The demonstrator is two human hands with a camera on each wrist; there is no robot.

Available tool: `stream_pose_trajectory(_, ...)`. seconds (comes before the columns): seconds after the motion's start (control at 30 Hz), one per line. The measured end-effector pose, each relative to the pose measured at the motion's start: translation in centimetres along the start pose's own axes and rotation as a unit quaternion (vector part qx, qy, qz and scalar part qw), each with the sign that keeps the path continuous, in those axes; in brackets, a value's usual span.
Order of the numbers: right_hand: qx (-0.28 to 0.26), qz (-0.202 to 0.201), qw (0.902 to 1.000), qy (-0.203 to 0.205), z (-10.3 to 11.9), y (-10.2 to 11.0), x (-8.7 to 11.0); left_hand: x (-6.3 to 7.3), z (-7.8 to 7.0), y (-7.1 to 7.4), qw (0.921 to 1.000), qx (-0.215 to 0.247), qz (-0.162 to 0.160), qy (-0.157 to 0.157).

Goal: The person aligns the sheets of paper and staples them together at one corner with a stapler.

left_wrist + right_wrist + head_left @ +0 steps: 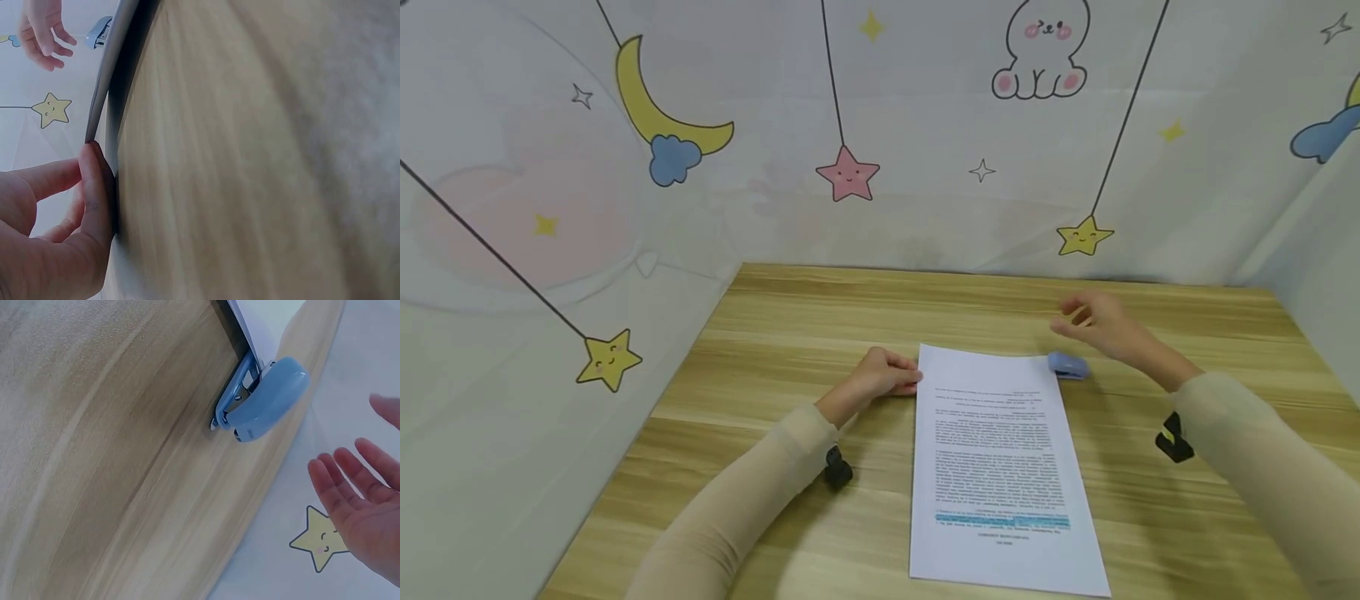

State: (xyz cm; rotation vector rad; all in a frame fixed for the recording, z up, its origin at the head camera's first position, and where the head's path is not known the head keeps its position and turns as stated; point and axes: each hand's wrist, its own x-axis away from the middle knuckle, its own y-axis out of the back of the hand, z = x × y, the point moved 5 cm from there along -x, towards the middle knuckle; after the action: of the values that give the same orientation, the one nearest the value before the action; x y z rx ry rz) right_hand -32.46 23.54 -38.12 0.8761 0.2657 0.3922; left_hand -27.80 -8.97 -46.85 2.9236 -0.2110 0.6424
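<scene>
A stack of printed paper (992,467) lies on the wooden table, its text upside down and some lines highlighted blue. At the stack's far left corner, my left hand (880,373) pinches the edge between thumb and fingers; the left wrist view shows this hand (69,212) with the sheets slightly raised. A small blue stapler (1068,366) sits on the far right corner, and in the right wrist view the stapler (269,400) has the paper's corner between its two arms. My right hand (1101,323) hovers just beyond the stapler, fingers loosely bent, holding nothing.
The wood-grain table (790,333) ends at a white cloth backdrop (917,225) printed with stars, a moon and a cartoon animal. Cloth also hangs at both sides. Black devices are strapped at the left wrist (837,471) and the right wrist (1174,439).
</scene>
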Motion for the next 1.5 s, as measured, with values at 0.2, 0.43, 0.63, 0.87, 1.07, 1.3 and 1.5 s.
stream_pose_trajectory(0.2, 0.044, 0.035, 0.9983, 0.018, 0.3, -0.1, 0.9, 0.0, -0.1, -0.2, 1.0000, -0.007, 0.002, -0.001)
stream_pose_trajectory(0.43, 0.051, 0.073, 0.9961, 0.002, 0.0, -0.6, 1.5, -0.3, -0.3, -0.4, 1.0000, 0.000, 0.005, -0.002)
stream_pose_trajectory(0.63, 0.077, 0.079, 0.9937, 0.020, -0.3, -1.2, 1.8, -0.4, -0.4, -0.5, 1.0000, -0.001, 0.007, -0.003)
stream_pose_trajectory(0.87, 0.096, 0.083, 0.9908, 0.047, -0.4, -1.8, 2.0, -0.1, -0.3, -0.8, 0.9999, 0.004, 0.009, -0.002)
stream_pose_trajectory(1.07, 0.093, 0.091, 0.9907, 0.039, -0.6, -1.9, 1.9, -0.2, -0.2, -0.8, 0.9999, 0.008, 0.006, -0.004)
stream_pose_trajectory(1.3, 0.113, 0.079, 0.9897, 0.039, -1.1, -2.0, 2.1, -0.1, -0.2, -0.6, 0.9999, 0.013, 0.004, -0.002)
stream_pose_trajectory(1.5, 0.098, 0.063, 0.9931, -0.006, -1.8, -1.1, 2.3, 0.0, -0.3, -0.1, 1.0000, 0.003, -0.005, -0.005)
